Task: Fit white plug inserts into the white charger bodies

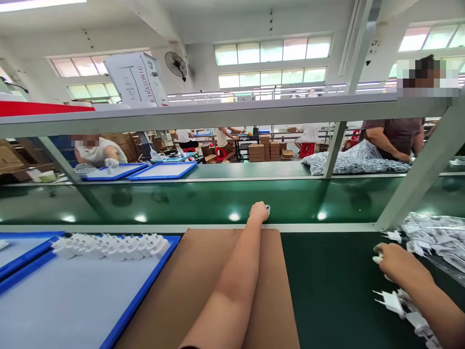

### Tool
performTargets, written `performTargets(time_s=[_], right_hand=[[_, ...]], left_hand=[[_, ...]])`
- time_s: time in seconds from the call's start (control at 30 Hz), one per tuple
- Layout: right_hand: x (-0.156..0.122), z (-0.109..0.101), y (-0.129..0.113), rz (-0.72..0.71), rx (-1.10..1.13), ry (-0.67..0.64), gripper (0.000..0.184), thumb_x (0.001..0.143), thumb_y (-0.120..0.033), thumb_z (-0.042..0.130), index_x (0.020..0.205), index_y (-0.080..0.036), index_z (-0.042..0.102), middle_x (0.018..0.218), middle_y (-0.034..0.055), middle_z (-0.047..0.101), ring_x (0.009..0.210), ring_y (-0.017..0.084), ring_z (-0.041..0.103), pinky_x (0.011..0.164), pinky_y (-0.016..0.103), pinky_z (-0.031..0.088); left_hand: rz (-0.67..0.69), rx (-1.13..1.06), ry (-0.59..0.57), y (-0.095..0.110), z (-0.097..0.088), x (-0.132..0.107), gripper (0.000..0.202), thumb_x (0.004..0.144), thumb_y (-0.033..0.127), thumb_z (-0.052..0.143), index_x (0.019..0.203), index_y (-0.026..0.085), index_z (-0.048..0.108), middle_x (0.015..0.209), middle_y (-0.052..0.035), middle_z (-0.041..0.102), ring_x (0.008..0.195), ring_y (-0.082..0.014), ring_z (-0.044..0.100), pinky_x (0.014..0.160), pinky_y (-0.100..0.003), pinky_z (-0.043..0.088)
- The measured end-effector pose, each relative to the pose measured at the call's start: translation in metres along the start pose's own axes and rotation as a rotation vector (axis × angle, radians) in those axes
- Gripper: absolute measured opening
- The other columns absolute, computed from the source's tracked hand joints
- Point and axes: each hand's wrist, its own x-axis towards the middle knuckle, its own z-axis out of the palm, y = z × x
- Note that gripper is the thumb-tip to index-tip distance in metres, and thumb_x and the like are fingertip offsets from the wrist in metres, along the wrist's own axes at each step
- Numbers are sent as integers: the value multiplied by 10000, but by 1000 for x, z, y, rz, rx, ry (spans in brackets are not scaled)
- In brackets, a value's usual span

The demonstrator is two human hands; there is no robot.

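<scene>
the left hand (258, 212), stretched over the green belt (203, 201), is curled round a small white piece (268, 210). the right hand (404, 265) is pinched round another white piece (378, 259), partly hidden by its fingers. white plugs (393, 303) lie on the counter (334, 291) on its near side, a bagged heap (445, 242) to its right.

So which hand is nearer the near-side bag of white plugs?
Right: the right hand is close beside the bag; the left hand is farther away, over the green belt.
</scene>
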Motion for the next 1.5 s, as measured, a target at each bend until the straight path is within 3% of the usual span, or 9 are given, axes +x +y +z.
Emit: performTargets(time_s=[0.1,0.33,0.53,0.63,0.8,1.03,1.13,1.27,1.5], right_hand=[[-15,-21,-19,-49,-61,-140,336,780,-237,533,994,-194,788,1142,226,725,864,366,719,647,451,512],[-37,-45,-109,-258,262,-81,451,862,-452,559,1160,-171,749,1047,147,738,902,298,711,769,385,540],[-79,-4,-181,-396,600,-217,482,811,-459,618,1158,-155,759,984,102,683,845,255,674,799,397,566],[-101,21,-191,-560,650,-175,389,812,-401,638,1106,-179,762,1073,120,685,1029,300,646,946,474,545],[-111,39,-183,-685,671,-101,298,884,-299,587,1128,-213,734,1231,134,649,1205,314,591,1051,530,511],[-107,41,-178,-534,743,-150,378,890,-330,588,1234,-243,717,1283,124,613,1027,253,680,1002,477,575],[-102,40,-179,-439,838,-239,292,879,-441,627,1016,-238,785,1118,102,673,1074,274,693,991,437,588],[-96,40,-180,-201,1079,-370,410,842,-525,652,1095,-224,768,1164,110,693,1016,287,732,1006,476,592],[-100,28,-185,184,1588,-503,571,671,-313,918,1176,-278,652,1204,45,722,1174,281,716,1149,474,519]], left_hand=[[76,-9,66,24,-2,-11,381,883,108,668,1260,144,629,1372,-205,601,1285,-307,582,1005,-345,495],[384,-36,-51,73,-17,-53,356,793,150,733,1145,183,700,1228,-128,692,1060,-276,670,835,-289,513],[485,-64,-177,19,-14,-111,256,835,302,748,1054,176,709,1065,-68,709,941,-226,662,767,-262,491],[499,-214,-243,-14,4,-141,227,865,344,707,1009,169,691,945,-31,682,828,-187,630,703,-255,464],[550,-361,-87,-33,37,-174,193,878,333,691,999,183,686,975,-52,661,945,-221,599,855,-314,473],[569,-625,-17,-39,56,-177,514,753,366,870,1194,209,658,1199,-92,671,1144,-275,578,1023,-396,462],[591,-620,-38,-40,55,-177,310,814,356,817,1059,206,700,1090,-83,696,1059,-264,595,967,-388,473],[572,-626,-43,-38,51,-178,209,848,301,768,1030,213,713,1055,-73,708,1039,-254,604,938,-373,475],[581,-606,-55,-36,47,-182,200,897,344,722,1057,226,709,1052,-65,711,1027,-246,614,939,-375,488]])
